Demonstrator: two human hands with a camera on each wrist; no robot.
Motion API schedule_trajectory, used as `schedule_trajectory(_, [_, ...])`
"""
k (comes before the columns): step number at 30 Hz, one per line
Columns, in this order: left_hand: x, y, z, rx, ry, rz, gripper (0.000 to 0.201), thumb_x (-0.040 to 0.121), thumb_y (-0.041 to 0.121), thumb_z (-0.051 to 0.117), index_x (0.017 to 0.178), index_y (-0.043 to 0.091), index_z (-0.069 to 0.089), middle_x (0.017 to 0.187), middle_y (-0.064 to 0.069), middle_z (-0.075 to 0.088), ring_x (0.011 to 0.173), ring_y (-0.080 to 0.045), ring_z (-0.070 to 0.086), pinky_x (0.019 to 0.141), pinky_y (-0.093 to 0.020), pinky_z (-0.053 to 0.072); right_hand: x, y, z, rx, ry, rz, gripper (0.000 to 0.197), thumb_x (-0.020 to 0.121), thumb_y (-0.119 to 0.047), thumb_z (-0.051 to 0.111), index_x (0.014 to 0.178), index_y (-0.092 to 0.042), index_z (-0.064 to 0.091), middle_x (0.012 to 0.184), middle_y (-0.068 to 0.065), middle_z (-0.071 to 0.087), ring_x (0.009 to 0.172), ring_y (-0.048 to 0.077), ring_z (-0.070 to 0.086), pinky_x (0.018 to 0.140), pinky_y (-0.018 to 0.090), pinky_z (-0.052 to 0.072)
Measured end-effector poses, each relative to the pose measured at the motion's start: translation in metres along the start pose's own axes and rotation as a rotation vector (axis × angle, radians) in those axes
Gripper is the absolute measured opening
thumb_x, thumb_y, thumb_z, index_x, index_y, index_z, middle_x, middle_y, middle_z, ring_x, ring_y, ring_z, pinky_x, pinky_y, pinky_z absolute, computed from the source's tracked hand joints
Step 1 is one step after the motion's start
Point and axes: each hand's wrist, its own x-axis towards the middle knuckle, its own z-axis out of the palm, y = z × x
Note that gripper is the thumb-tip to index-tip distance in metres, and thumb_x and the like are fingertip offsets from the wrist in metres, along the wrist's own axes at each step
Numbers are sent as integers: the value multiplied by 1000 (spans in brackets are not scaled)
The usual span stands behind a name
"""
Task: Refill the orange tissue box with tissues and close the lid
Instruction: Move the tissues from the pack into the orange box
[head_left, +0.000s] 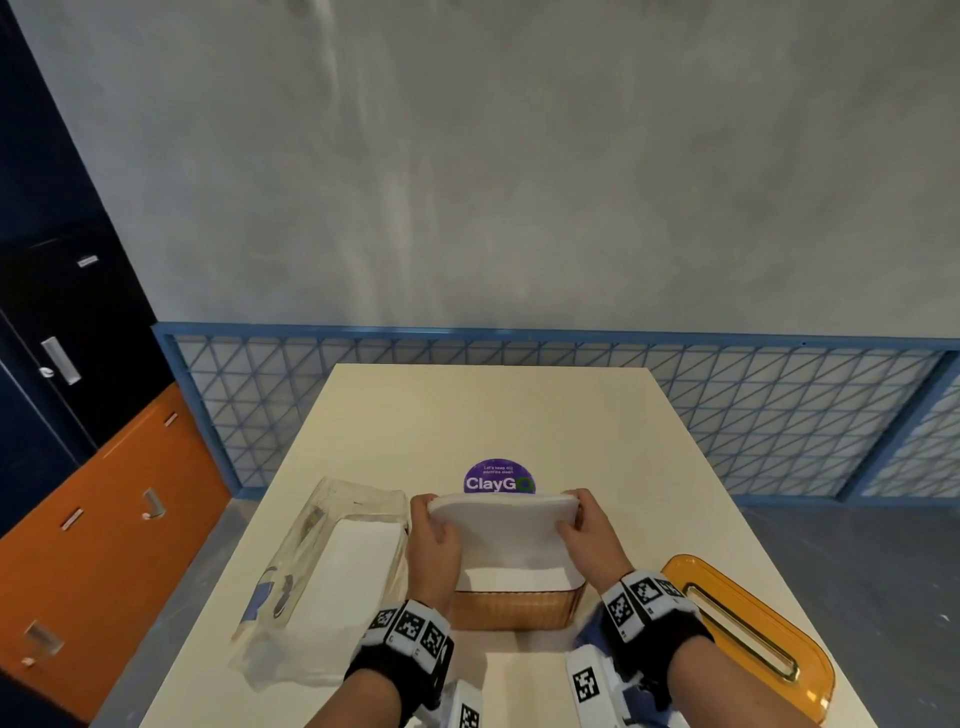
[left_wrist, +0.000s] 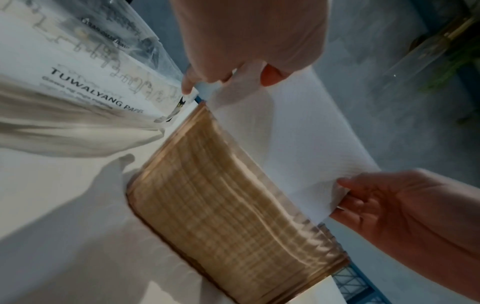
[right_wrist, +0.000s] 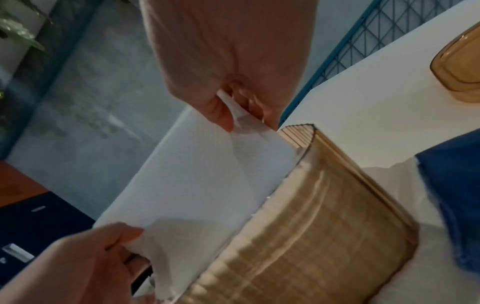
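Ribbed translucent plastic box (head_left: 514, 608), soft embossed paper tissues (head_left: 506, 530), matt table (head_left: 467, 410).

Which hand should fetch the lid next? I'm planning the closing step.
Right hand: the orange lid lies on the table beside that wrist, while the left hand sits by the tissue pack.

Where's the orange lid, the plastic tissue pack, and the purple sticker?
orange lid (head_left: 748, 631): head view, on its flat top beside the slot.
plastic tissue pack (head_left: 332, 577): head view, on the white tissues inside.
purple sticker (head_left: 497, 475): head view, on its printed face.
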Motion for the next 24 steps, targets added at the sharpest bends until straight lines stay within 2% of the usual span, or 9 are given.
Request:
schedule_trajectory(3, [6,1,2,165,25,17,25,95,8,42,118,14,41,106,-11,61,98,-32,58,86,-37,45,2,-2,-1,-64,0,39,21,88,3,41,104,-10,48,91,3,55,91,20,50,64,23,40])
schedule_trajectory(6, [15,7,5,348,15,-101,44,95,10,42,137,17,31,117,-11,62,110,-31,56,103,-44,34,6,-6,-1,-123,24,86,34,90,1,41,123,-3,47,110,12,57,94,21,50,75,23,36])
schedule_trajectory(9, [19,7,6,555,-90,-254,55,95,10,43,144,21,22,126,-10,59,118,-27,52,110,-45,21,7,-5,3,-203,8,132,38,91,2,41,128,-1,44,112,20,60,97,28,57,72,22,36])
schedule_trajectory(11, [21,4,7,656,-124,-263,58,95,9,44,146,23,21,128,-8,58,119,-24,52,111,-43,18,5,-3,5,-282,-10,145,39,91,1,41,130,-2,43,112,21,61,104,33,59,72,23,39])
schedule_trajectory(16, [25,-3,11,830,-185,-152,57,94,9,43,145,25,24,126,-5,60,117,-22,54,108,-42,23,2,-3,9,-413,-28,144,39,92,2,40,131,-2,39,119,24,59,106,34,59,72,26,41])
schedule_trajectory(19, [23,-7,11,891,-208,-77,54,94,9,44,144,22,28,135,-4,51,123,-21,49,107,-43,26,0,-1,10,-484,-42,102,42,92,2,41,134,-2,38,124,21,56,111,30,57,82,28,46])
schedule_trajectory(21, [18,-7,10,1031,-190,46,54,94,16,48,144,23,28,138,-3,41,126,-20,44,104,-45,31,-4,1,11,-598,-80,35,51,93,-1,42,142,-6,29,135,17,46,120,28,49,94,30,43])
schedule_trajectory(23, [14,-4,8,1133,-200,215,54,94,23,51,143,28,29,143,0,33,131,-18,35,106,-50,28,-9,0,10,-772,-93,-86,58,93,-5,45,146,-12,22,141,13,35,125,28,42,94,35,44])
schedule_trajectory(24, [13,-2,6,1150,-274,278,54,93,25,52,142,31,31,146,3,30,135,-17,31,108,-54,24,-12,-1,10,-832,-91,-168,59,92,-6,48,146,-14,24,143,12,32,126,29,39,92,36,46])
